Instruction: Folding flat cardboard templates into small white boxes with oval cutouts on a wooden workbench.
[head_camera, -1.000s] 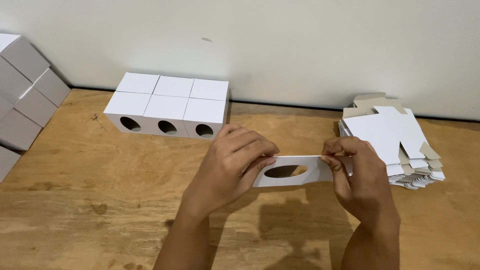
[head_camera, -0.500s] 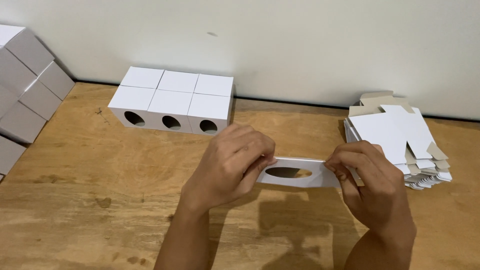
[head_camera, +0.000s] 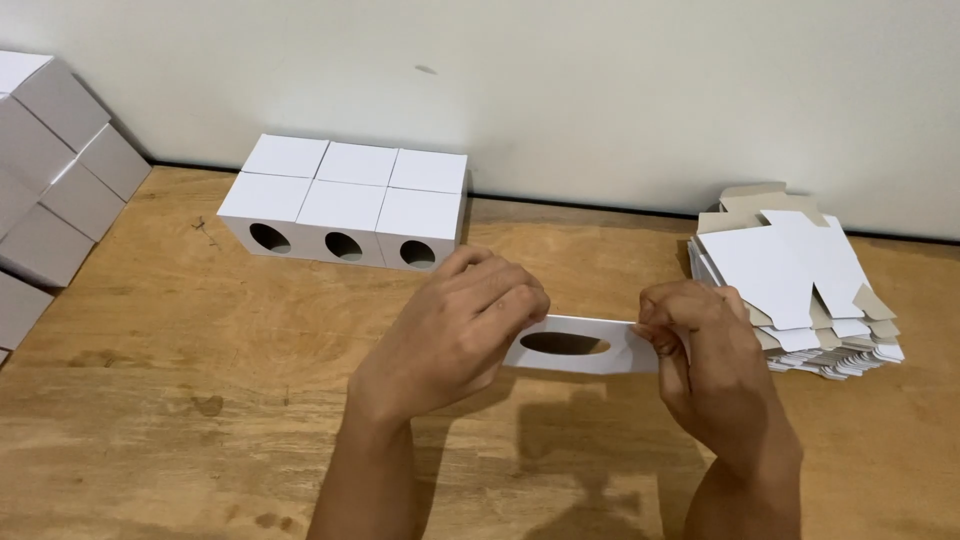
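Two bare forearms reach up from the bottom edge over a wooden table (head_camera: 180, 420). The left hand (head_camera: 455, 335) and the right hand (head_camera: 710, 360) hold a small white cardboard piece (head_camera: 580, 346) between them, just above the table near its middle. The piece has an oval hole in its upward face. The left fingers (head_camera: 505, 295) are curled and pinch its left end; the right fingers (head_camera: 665, 305) pinch its right end. To the right, just beyond the right hand, lies a stack of flat white box blanks (head_camera: 800, 275). Farther back, left of centre, six folded white boxes (head_camera: 345, 200) stand touching in two rows, with oval holes in the three front faces. More white boxes (head_camera: 50, 170) are piled at the far left edge. A pale wall (head_camera: 600, 90) rises behind the table.
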